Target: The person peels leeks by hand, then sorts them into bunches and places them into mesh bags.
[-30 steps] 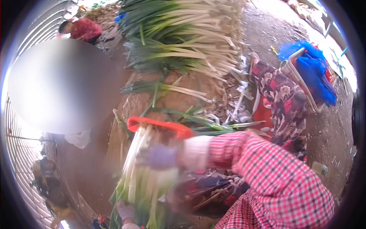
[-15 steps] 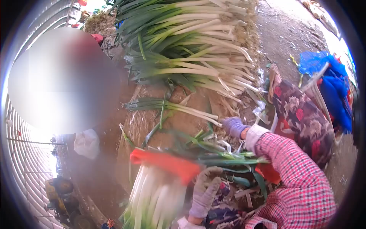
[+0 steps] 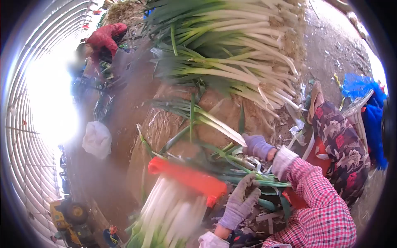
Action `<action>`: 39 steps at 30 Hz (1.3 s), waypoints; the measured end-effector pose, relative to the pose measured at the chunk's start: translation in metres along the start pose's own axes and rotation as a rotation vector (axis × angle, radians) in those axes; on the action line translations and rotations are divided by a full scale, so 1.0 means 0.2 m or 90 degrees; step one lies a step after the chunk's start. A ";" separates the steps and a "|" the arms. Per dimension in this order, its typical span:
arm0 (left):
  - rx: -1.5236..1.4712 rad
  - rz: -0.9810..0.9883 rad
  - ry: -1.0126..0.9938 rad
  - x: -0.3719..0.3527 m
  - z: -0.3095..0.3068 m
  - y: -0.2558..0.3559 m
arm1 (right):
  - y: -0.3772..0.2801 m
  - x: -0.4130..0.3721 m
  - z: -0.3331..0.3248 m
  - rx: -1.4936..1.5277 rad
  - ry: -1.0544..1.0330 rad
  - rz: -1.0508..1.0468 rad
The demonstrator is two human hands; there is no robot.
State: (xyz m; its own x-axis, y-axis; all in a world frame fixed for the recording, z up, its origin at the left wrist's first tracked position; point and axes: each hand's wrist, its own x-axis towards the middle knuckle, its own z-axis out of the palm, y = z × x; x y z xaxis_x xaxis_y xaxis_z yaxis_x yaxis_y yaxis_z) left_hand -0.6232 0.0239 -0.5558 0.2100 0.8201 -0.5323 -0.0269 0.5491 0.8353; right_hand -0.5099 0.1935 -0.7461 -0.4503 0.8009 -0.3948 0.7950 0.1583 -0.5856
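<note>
- Right hand (image 3: 257, 147), in a pale purple knitted glove: I find the fingers closed on the white ends of a slim bunch of white-and-green leeks (image 3: 221, 127); the glove partly hides the grip.
- The slim bunch lies slantwise above a wrinkled brown ground sheet (image 3: 258, 122), its dark leaves pointing left, just below the main pile in my view.
- Left hand (image 3: 240, 204), in a matching soiled glove: released, thumb and fingers spread, nothing held. Its fingertips are near loose green leek stalks (image 3: 271, 183); I cannot confirm contact.
- A thick bundle of white-stemmed leeks (image 3: 173, 206) sits at lower left, beside the left hand. Its white ends reach a curved orange-red band (image 3: 188, 177). Both are blurred on my feed, and I cannot tell how the band is fixed.
- A large pile of long leeks (image 3: 231, 45) fills the top centre, white ends to the right, leaves to the left.
- Right arm: I note a red-and-white checked sleeve (image 3: 318, 182). Near it is dark floral cloth (image 3: 341, 144), with a blue mesh bag (image 3: 374, 128) beyond.
- Upper left: I observe a co-worker in a red top (image 3: 101, 41), bent forward. Below is a crumpled white plastic bag (image 3: 97, 139).
</note>
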 end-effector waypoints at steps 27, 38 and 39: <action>0.564 0.764 0.000 0.35 0.70 0.10 | -0.38 -2.69 -1.46 0.693 -0.091 0.146; 1.278 0.604 0.682 -1.15 -0.19 1.03 | -0.49 -2.17 -1.49 0.115 -0.047 -0.438; 1.306 0.535 0.725 -1.33 -0.21 1.00 | -0.60 -2.02 -1.44 0.061 -0.035 -0.433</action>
State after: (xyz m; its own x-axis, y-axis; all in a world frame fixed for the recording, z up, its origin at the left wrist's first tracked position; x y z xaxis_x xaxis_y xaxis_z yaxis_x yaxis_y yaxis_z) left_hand -0.7259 -0.0766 -0.2531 0.2820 0.7924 0.5409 0.8672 0.0307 -0.4971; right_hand -0.3052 0.0169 -0.3122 -0.8580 0.5113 0.0491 0.2903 0.5616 -0.7748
